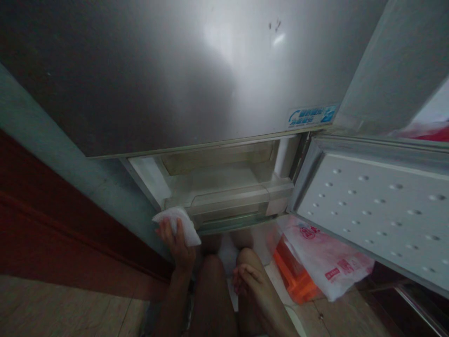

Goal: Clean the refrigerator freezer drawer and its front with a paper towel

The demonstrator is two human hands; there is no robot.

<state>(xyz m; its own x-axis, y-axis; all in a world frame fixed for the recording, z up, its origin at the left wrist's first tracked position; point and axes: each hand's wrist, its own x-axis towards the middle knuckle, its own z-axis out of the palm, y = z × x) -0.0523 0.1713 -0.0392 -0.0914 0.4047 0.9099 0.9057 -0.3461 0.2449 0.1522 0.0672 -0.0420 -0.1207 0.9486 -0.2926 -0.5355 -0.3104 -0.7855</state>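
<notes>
White cloth gripped in the left hand, at the left front edge of the open freezer compartment. Right hand below the compartment, fingers loosely curled; whether fully closed cannot be told. Right of it: dimpled door, white plastic bag, orange container. Left: reddish panel. Below: tiled floor.

Free gap above drawer — open door rightward
</notes>
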